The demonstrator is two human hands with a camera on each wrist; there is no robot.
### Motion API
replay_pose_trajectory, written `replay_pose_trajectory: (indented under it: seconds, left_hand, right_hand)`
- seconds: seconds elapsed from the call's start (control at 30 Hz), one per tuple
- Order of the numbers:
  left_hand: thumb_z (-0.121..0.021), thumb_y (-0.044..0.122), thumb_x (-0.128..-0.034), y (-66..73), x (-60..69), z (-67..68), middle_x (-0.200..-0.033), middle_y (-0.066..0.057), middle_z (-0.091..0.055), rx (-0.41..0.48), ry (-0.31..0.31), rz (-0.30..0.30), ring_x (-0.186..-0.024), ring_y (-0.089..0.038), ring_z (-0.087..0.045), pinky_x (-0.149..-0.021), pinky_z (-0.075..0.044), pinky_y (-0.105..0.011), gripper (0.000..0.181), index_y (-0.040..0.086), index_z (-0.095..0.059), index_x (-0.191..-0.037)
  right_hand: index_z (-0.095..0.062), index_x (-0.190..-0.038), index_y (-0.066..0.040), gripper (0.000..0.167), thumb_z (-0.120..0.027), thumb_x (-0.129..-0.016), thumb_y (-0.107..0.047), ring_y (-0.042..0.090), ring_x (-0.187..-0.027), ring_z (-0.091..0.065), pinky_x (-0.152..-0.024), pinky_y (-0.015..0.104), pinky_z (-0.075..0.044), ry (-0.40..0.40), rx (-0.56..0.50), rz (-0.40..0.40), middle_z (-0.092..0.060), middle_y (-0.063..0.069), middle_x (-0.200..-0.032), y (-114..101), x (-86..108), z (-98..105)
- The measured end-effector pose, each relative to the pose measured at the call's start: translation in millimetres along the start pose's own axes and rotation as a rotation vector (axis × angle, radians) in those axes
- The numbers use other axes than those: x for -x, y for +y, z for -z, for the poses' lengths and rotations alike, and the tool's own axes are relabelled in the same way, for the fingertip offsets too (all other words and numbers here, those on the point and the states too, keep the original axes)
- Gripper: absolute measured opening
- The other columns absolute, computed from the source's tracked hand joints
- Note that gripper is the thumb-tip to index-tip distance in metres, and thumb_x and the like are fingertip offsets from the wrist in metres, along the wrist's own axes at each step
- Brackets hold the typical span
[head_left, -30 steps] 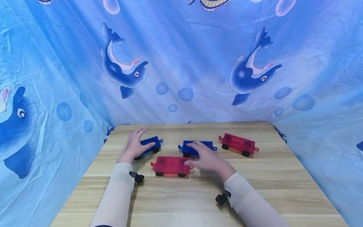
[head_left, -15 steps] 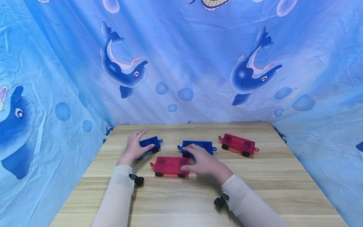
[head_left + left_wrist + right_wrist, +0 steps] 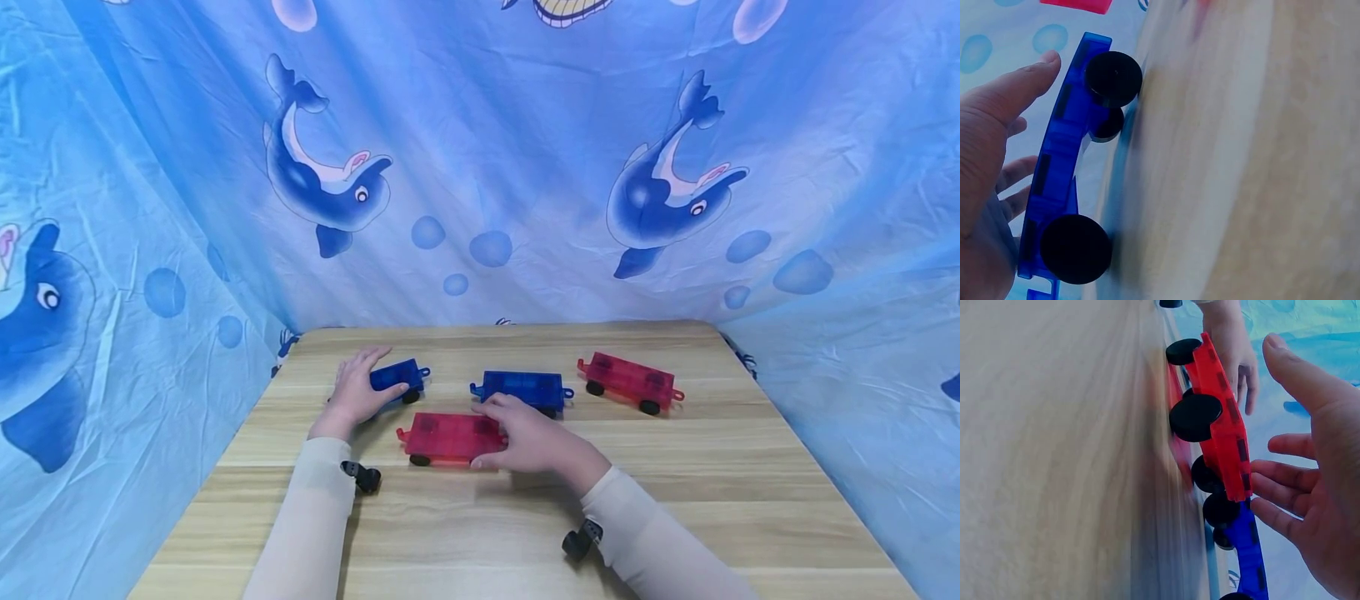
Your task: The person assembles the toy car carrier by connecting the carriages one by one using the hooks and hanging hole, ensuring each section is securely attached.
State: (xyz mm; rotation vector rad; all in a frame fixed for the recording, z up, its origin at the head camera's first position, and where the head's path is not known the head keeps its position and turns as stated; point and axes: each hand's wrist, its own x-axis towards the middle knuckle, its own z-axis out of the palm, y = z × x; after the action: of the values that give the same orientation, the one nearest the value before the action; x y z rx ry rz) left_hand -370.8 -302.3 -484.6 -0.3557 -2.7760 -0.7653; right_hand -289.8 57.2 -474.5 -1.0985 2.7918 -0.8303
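Several toy train cars, flat with black wheels and end hooks, stand on the table. My left hand [image 3: 356, 390] is spread over the left end of a blue train car [image 3: 397, 377]; in the left wrist view its thumb [image 3: 1029, 84] lies apart from that car [image 3: 1054, 169]. Over the right end of the front red train car [image 3: 450, 437] reaches my right hand [image 3: 528, 435], its fingers loosely bent. The right wrist view has that hand [image 3: 1329, 475] beside the red car [image 3: 1222, 419], thumb clear of it. Whether any fingertip touches is unclear.
Behind the right hand stands a second blue train car [image 3: 521, 385]. Farther right, a second red train car [image 3: 630, 382] sits at an angle. The wooden table [image 3: 465, 533] ends at a blue dolphin-print cloth [image 3: 495, 167] at the back and sides.
My right hand has moved left and nearer, from over the middle blue car to the front red car's right end. The left hand has barely shifted, and the cars look unmoved.
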Motion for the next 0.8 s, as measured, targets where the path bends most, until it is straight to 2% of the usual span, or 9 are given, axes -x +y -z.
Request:
replay_pose_trajectory:
  seconds: [0.2,0.27,0.5,0.8]
  left_hand:
    - [-0.081,0.045,-0.0915,-1.7,0.9,-3.5,-0.163,-0.019,-0.037,0.025,-0.019,0.001,-0.149,-0.050,-0.028,-0.117,-0.025,-0.071,0.087,0.016,-0.040,-0.162]
    - [-0.082,0.046,-0.0911,-1.6,1.5,-4.0,-0.163,-0.018,-0.038,0.030,-0.027,0.004,-0.148,-0.049,-0.030,-0.116,-0.028,-0.070,0.087,0.017,-0.040,-0.162]
    - [-0.082,0.050,-0.0897,-1.0,3.7,-4.4,-0.163,-0.018,-0.040,0.015,-0.057,0.031,-0.146,-0.048,-0.034,-0.115,-0.030,-0.070,0.090,0.017,-0.040,-0.162]
    - [-0.085,0.047,-0.0876,-0.9,3.9,-2.3,-0.156,-0.022,-0.048,-0.018,-0.089,0.067,-0.141,-0.049,-0.042,-0.115,-0.029,-0.068,0.085,0.014,-0.049,-0.157]
  right_hand:
    - [-0.043,-0.161,-0.029,0.098,-0.077,-0.081,-0.073,0.016,-0.123,-0.053,-0.102,0.042,-0.052,-0.019,0.036,-0.042,-0.053,-0.004,-0.139,-2,1.5,-3]
    - [-0.042,-0.162,-0.031,0.099,-0.078,-0.080,-0.073,0.016,-0.125,-0.053,-0.104,0.043,-0.052,-0.024,0.044,-0.053,-0.053,-0.004,-0.140,-1,1.6,-5]
    - [-0.040,-0.163,-0.028,0.100,-0.081,-0.081,-0.068,0.015,-0.117,-0.056,-0.101,0.041,-0.053,-0.025,0.059,-0.047,-0.055,-0.003,-0.135,4,-0.1,-10]
    - [-0.041,-0.163,-0.022,0.102,-0.081,-0.081,-0.067,0.022,-0.130,-0.056,-0.108,0.045,-0.050,-0.046,0.048,-0.102,-0.054,0.002,-0.145,7,-1.4,-15]
